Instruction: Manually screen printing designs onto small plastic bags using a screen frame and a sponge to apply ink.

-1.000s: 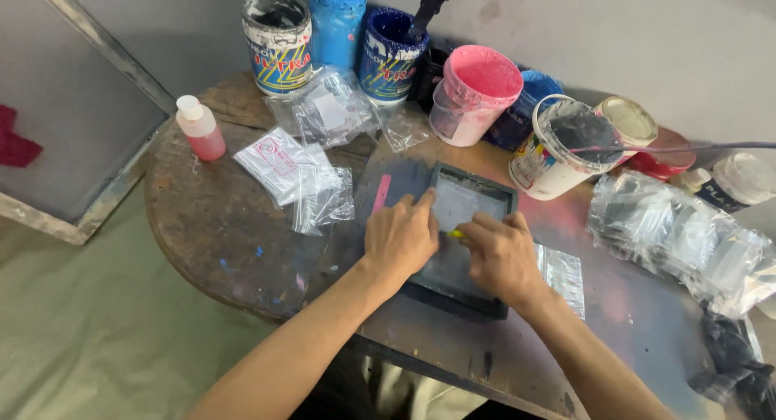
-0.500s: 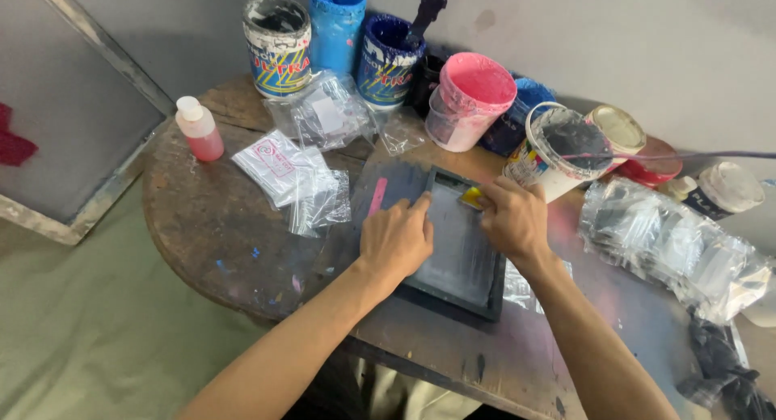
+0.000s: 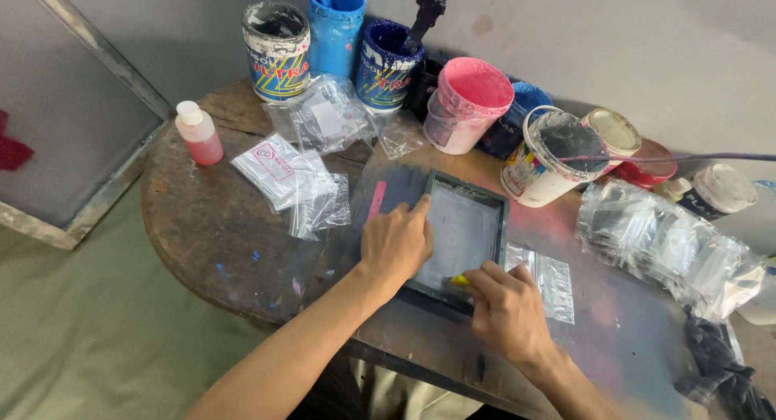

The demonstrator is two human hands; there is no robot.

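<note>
On the round, paint-stained wooden table, both forearms reach up from the lower edge of the view toward a small dark-framed printing screen, which lies flat near the table's middle. The left hand rests palm-down on the screen's left frame edge, fingers flat and together, the index finger stretched along the frame toward its upper corner. The right hand sits at the screen's near edge, its fingers curled and pinched on a small yellow tool, of which only the tip shows against the mesh. The screen is rectangular, its mesh pale grey and its frame almost black, turned slightly clockwise. A clear plastic bag pokes out from under its right side. Behind it stand 1 white tub with dark ink, 1 pink cup and 2 blue cans. To the left lie loose clear bags and a small pink bottle.
</note>
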